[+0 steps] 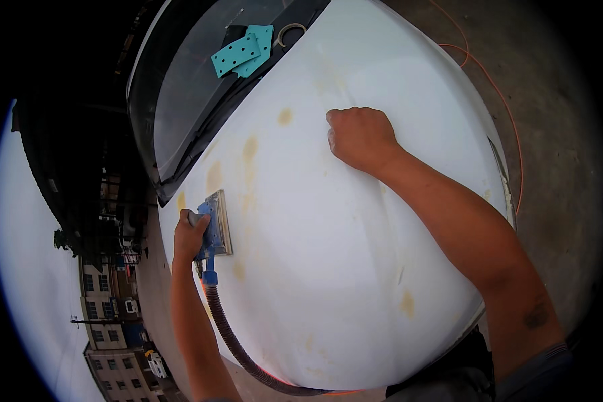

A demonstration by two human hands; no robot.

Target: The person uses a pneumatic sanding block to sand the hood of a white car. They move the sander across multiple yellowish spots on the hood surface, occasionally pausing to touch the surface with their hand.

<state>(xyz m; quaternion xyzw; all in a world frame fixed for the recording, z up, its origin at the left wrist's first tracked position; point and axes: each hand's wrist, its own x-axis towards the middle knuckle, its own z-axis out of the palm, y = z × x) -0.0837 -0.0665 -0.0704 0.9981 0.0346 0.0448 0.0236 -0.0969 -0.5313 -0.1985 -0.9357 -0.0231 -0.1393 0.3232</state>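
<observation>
My left hand (190, 236) is wrapped round a blue sander (212, 231) with a flat rectangular pad, at the left side of a white car hood (315, 221). The pad is tilted up on edge, and whether it touches the hood I cannot tell. From the sander's lower end a dark ribbed hose (229, 333) curves down and right. My right hand (363, 136) is closed in a fist at the upper middle of the hood, with nothing showing in it. Its fingertips look whitish with dust. Yellowish patches (249, 151) mark the paint in several places.
Teal perforated sanding sheets (238, 56) and a roll of tape (289, 35) lie at the base of the windshield (197, 87). An orange air line (509, 110) runs along the concrete floor (549, 174) at right. Buildings (104, 308) and parked vehicles stand off to the left.
</observation>
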